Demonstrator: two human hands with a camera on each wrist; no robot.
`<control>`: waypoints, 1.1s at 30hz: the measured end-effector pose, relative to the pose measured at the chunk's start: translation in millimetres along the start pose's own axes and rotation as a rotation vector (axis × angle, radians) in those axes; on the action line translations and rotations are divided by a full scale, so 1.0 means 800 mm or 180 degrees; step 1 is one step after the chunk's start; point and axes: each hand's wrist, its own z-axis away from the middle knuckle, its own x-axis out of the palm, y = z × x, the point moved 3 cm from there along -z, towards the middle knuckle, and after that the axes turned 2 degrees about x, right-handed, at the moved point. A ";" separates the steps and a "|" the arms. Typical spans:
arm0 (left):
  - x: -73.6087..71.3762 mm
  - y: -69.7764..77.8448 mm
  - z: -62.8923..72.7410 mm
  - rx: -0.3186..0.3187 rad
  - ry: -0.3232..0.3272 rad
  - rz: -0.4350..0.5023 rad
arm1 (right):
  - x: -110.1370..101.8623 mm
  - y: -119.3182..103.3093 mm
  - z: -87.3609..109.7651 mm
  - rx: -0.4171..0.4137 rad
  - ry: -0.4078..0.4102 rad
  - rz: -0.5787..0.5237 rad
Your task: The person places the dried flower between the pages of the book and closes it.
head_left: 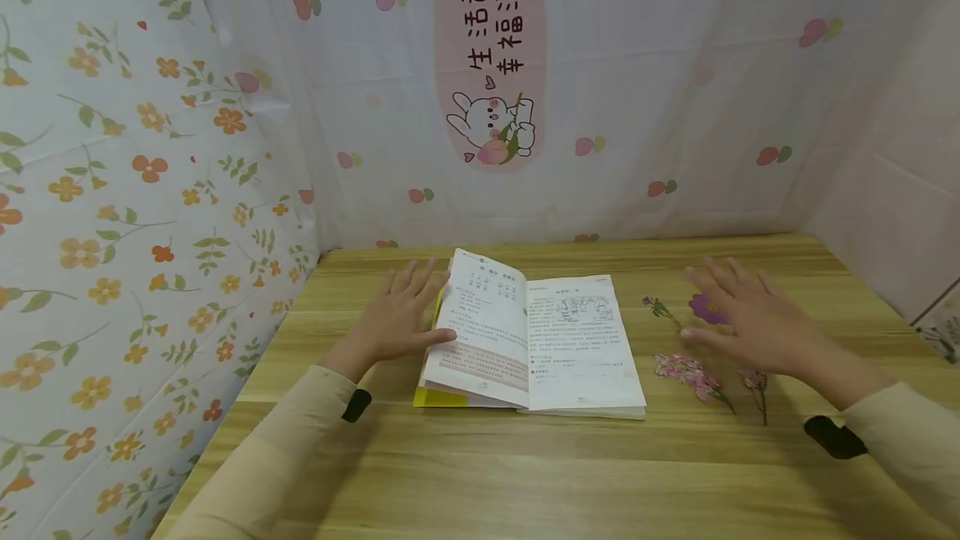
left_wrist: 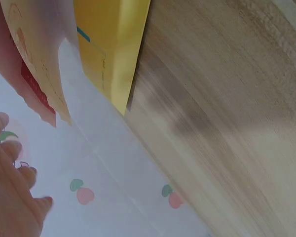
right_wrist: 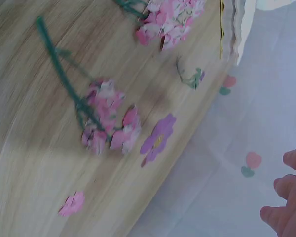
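Note:
An open book (head_left: 577,348) with printed pages lies on the table, its left pages lifted and curving over a yellow cover (left_wrist: 116,44). My left hand (head_left: 397,315) is at the book's left side with fingers spread, its thumb overlapping the edge of the left page in the head view. To the right, my right hand (head_left: 750,327) hovers over small flowers, fingers spread and holding nothing. Partly hidden beneath it is a purple flower (right_wrist: 159,138). Close by are a pink flower cluster (head_left: 690,373), a second pink cluster (right_wrist: 106,113) on a green stem, and a small purple sprig (head_left: 658,307).
The wooden table (head_left: 465,482) reaches back to a white curtain (head_left: 360,123) printed with fruit and a rabbit. A flower-patterned curtain (head_left: 127,223) hangs along the left side. A single pink blossom (right_wrist: 72,204) lies near the other flowers in the right wrist view.

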 end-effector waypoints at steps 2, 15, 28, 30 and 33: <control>0.001 0.002 -0.001 0.0103 0.0010 -0.0002 | -0.003 0.005 0.005 0.0010 0.0043 0.0016; 0.024 0.014 0.008 0.0328 -0.0180 -0.0236 | -0.011 0.031 0.048 0.0147 0.0378 -0.0057; 0.055 0.014 0.019 0.0246 -0.0515 -0.0452 | 0.002 0.060 0.075 0.0609 0.0600 -0.0185; 0.060 0.012 0.020 0.0180 -0.0549 -0.0429 | 0.005 0.065 0.077 0.0679 0.0593 -0.0166; 0.064 0.011 0.021 0.0079 -0.0589 -0.0300 | 0.009 0.072 0.079 0.0777 0.0596 -0.0128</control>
